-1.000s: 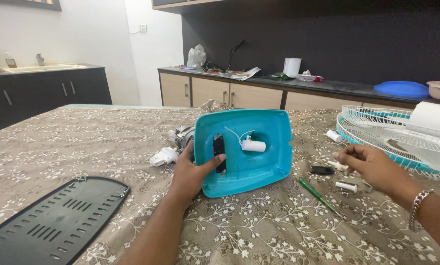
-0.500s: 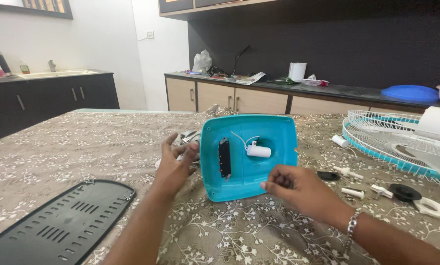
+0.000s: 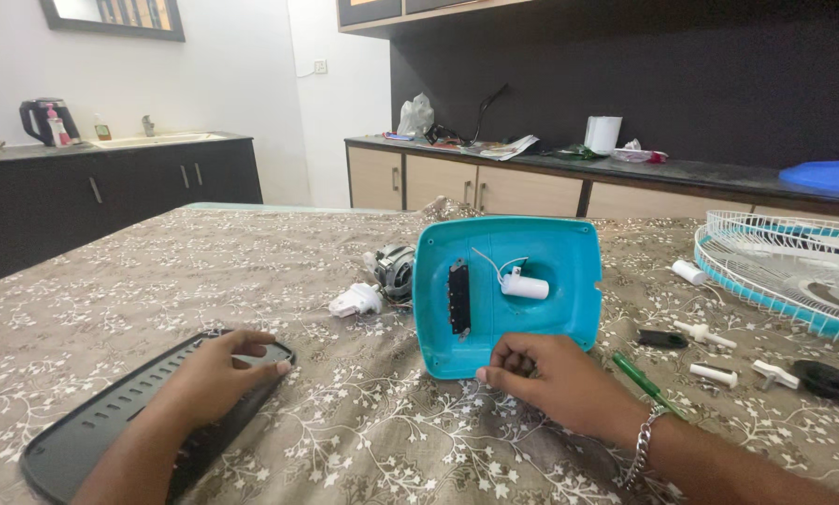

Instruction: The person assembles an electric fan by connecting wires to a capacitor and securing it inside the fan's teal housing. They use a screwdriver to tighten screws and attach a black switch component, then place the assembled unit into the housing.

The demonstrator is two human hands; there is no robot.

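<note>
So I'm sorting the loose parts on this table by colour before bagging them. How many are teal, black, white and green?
Teal: 2, the base shell and the rimmed fan guard
Black: 3, the vented plate, small piece, round cap
White: 5, plug, capacitor, three pegs
Green: 1, screwdriver
Total: 11

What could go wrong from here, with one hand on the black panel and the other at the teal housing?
The teal housing is tilted up, with only the right hand at its lower edge; it may tip over. The thin white wire to the white cylinder inside could get tugged. The left hand rests on the black vented panel near the table edge, so it might slide off. Small white parts and the green screwdriver could be knocked away.
</note>
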